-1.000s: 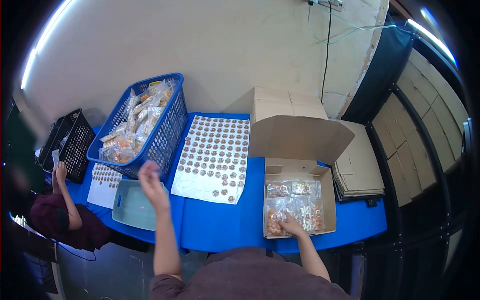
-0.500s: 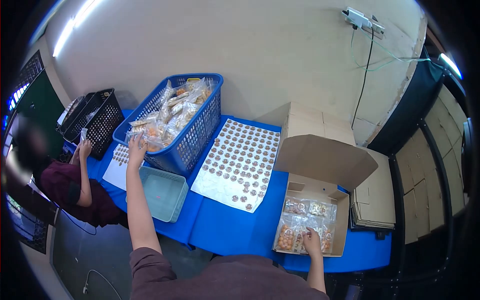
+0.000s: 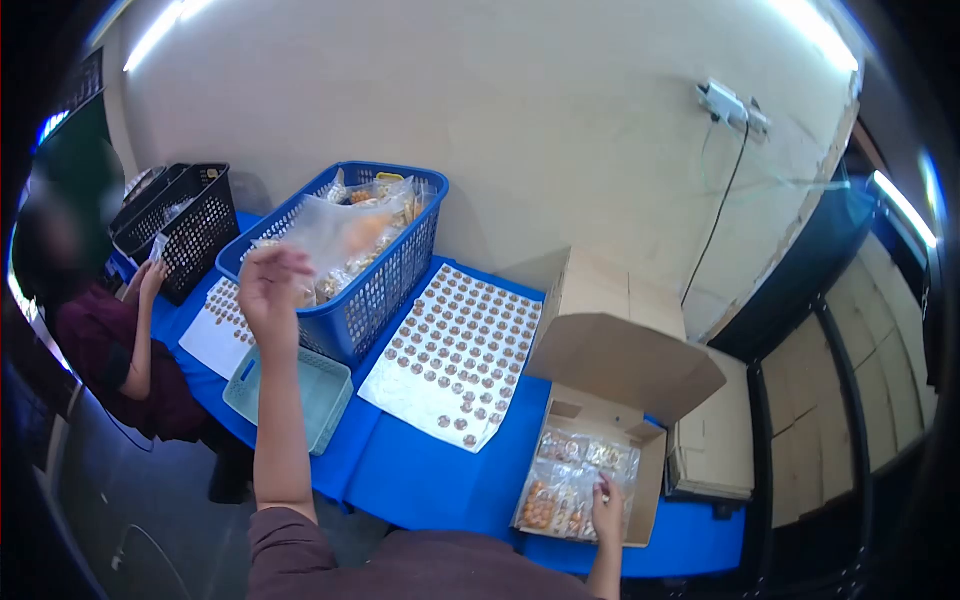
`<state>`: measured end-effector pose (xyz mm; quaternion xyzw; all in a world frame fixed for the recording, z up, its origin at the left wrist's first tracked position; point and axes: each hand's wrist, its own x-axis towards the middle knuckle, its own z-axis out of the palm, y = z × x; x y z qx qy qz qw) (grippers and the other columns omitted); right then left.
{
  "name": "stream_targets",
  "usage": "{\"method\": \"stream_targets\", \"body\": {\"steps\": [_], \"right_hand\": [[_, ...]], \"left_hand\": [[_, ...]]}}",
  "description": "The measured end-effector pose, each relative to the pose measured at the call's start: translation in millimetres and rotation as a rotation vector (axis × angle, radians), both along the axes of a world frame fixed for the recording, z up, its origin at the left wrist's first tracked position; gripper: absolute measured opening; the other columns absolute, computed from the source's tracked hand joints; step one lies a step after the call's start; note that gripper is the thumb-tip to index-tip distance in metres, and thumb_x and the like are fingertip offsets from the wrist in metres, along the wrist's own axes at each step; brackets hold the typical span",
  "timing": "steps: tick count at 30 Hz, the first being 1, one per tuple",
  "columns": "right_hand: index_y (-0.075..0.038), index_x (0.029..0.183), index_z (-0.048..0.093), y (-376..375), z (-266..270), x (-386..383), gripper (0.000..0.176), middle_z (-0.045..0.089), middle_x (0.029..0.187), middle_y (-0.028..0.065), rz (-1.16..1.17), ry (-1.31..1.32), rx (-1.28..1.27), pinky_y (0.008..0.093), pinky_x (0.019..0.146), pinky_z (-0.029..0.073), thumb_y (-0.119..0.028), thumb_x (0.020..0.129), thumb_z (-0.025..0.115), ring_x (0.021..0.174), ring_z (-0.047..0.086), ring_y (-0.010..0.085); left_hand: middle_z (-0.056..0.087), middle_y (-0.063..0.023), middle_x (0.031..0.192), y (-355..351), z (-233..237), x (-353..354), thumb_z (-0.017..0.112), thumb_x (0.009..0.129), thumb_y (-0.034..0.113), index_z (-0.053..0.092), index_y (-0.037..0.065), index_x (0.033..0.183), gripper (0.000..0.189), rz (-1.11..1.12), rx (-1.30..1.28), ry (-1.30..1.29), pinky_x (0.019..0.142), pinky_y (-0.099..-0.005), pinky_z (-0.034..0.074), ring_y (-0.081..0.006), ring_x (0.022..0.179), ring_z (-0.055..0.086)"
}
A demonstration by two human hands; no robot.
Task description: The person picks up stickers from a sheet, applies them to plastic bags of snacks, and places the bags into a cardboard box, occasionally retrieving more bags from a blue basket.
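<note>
The left arm stretches up and away on the left, forearm bare, and the left hand (image 3: 268,285) is raised with fingers curled in a grip. The right hand (image 3: 607,497) sits low at the near right, fingers loosely extended forward.

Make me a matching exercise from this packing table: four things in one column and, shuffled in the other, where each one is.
Things
1. left hand
2. right hand
3. sticker sheet
4. teal tray

Places
A. between the blue basket and the cardboard box
B. inside the cardboard box, on the packets
C. raised, holding a clear snack bag
D. at the near edge of the table, in front of the blue basket

Pairs: 1-C, 2-B, 3-A, 4-D
</note>
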<state>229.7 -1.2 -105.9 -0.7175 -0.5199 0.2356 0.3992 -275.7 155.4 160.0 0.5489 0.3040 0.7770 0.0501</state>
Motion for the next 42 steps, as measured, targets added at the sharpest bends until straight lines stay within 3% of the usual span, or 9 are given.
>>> {"method": "stream_targets", "body": {"steps": [9, 12, 14, 22, 26, 29, 30, 33, 42], "right_hand": [[-0.003, 0.126, 0.053, 26, 57, -94, 0.034, 0.063, 0.108, 0.0106, 0.346, 0.459, 0.024, 0.0295, 0.086, 0.046, -0.021, 0.098, 0.046, 0.099, 0.059, 0.0173], [-0.003, 0.126, 0.053, 43, 54, -116, 0.038, 0.062, 0.112, 0.0118, 0.639, 0.465, 0.01, 0.0283, 0.088, 0.045, -0.028, 0.098, 0.046, 0.104, 0.058, 0.0176], [0.0, 0.127, 0.051, 53, 57, -126, 0.043, 0.062, 0.114, 0.0145, 0.761, 0.637, -0.576, 0.0301, 0.092, 0.044, -0.031, 0.097, 0.047, 0.107, 0.058, 0.0198], [0.0, 0.105, 0.058, 58, 15, -186, 0.031, 0.058, 0.088, 0.0105, 1.192, 1.514, -0.633, 0.053, 0.1, 0.038, -0.028, 0.093, 0.055, 0.086, 0.059, 0.0263], [-0.001, 0.096, 0.057, 55, 16, -180, 0.025, 0.061, 0.089, 0.0106, 0.961, 1.476, -0.461, 0.0438, 0.096, 0.045, -0.024, 0.097, 0.048, 0.084, 0.06, 0.0218], [-0.005, 0.103, 0.056, 49, 71, -198, 0.022, 0.059, 0.089, 0.0045, 0.452, 1.28, -0.335, 0.0366, 0.088, 0.048, -0.024, 0.097, 0.049, 0.082, 0.059, 0.0169], [-0.007, 0.105, 0.056, 54, 57, -199, 0.019, 0.061, 0.094, 0.0041, 0.461, 1.254, -0.224, 0.0279, 0.077, 0.05, -0.023, 0.097, 0.05, 0.083, 0.059, 0.0128], [-0.007, 0.105, 0.056, 49, 57, -225, 0.018, 0.061, 0.097, 0.0026, 0.45, 1.075, -0.076, 0.0257, 0.076, 0.048, -0.022, 0.097, 0.052, 0.086, 0.058, 0.0109], [-0.005, 0.12, 0.054, 19, 69, -283, 0.033, 0.054, 0.115, 0.0053, 0.575, 0.579, 0.006, 0.0274, 0.09, 0.041, -0.026, 0.095, 0.055, 0.104, 0.051, 0.0126]], "left_hand": [[0.068, -0.0087, 0.083, -81, -92, 129, 0.056, 0.081, -0.008, 0.064, 0.0, 0.094, 0.017, -0.684, -0.628, 0.429, 0.069, -0.028, 0.054, -0.0151, 0.077, 0.067], [0.067, -0.0088, 0.087, -98, -125, 153, 0.057, 0.09, 0.005, 0.064, 0.001, 0.099, 0.011, -0.842, -0.746, 0.432, 0.074, -0.0269, 0.051, -0.0149, 0.079, 0.065], [0.067, -0.0075, 0.087, -109, -135, 165, 0.057, 0.091, 0.007, 0.062, 0.0, 0.099, 0.011, -0.875, -0.79, 0.311, 0.076, -0.0268, 0.051, -0.0124, 0.082, 0.063], [0.065, -0.006, 0.089, -94, -153, 142, 0.053, 0.096, 0.014, 0.059, -0.001, 0.099, 0.017, -0.882, -0.763, -0.094, 0.082, -0.0296, 0.05, -0.0142, 0.089, 0.062], [0.019, -0.014, 0.146, -109, -173, 131, 0.057, 0.093, 0.032, -0.003, 0.017, 0.145, 0.081, -0.596, -0.715, -0.115, 0.088, -0.0387, 0.048, -0.0244, 0.117, 0.05], [0.023, -0.0147, 0.143, -123, -205, 118, 0.052, 0.093, 0.047, 0.002, 0.015, 0.145, 0.079, -0.794, -0.846, -0.259, 0.09, -0.0399, 0.046, -0.0252, 0.118, 0.049], [0.025, -0.0143, 0.142, -129, -210, 119, 0.045, 0.091, 0.057, 0.005, 0.013, 0.145, 0.08, -0.838, -0.879, -0.219, 0.092, -0.0403, 0.044, -0.0244, 0.118, 0.049], [0.037, -0.0136, 0.136, -149, -208, 123, 0.061, 0.09, 0.036, 0.021, 0.009, 0.142, 0.071, -0.81, -0.946, -0.126, 0.091, -0.0349, 0.046, -0.0207, 0.114, 0.052], [0.061, -0.0046, 0.102, -164, -193, 68, 0.061, 0.092, 0.024, 0.051, 0.004, 0.119, 0.035, -0.81, -1.101, -0.451, 0.075, -0.0244, 0.051, -0.011, 0.088, 0.061]]}}
